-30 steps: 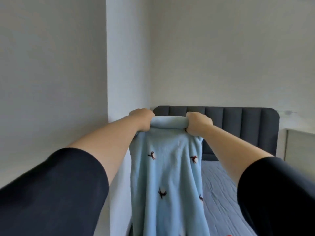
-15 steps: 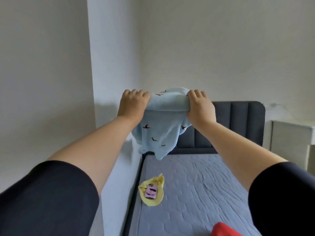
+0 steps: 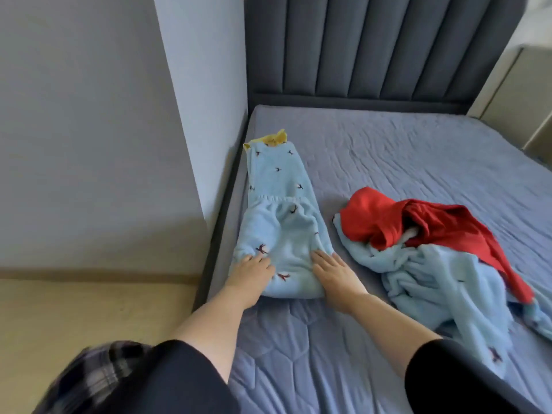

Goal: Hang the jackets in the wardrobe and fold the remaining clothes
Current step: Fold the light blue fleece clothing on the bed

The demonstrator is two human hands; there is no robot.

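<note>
Pressing blue garment (image 3: 277,180), near end, left hand (image 3: 252,268), right hand (image 3: 331,271), on mattress (image 3: 403,144)

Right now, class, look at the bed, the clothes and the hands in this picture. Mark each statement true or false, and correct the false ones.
1. The left hand and the right hand both rest on the near end of the flat blue garment. True.
2. The red garment lies on the floor. False: the red garment lies on the bed, on top of a crumpled blue garment.
3. A bit of yellow cloth shows at the far end of the flat blue garment. True.
4. The flat blue garment is held up in the air. False: it lies stretched out on the bed near its left edge.
</note>
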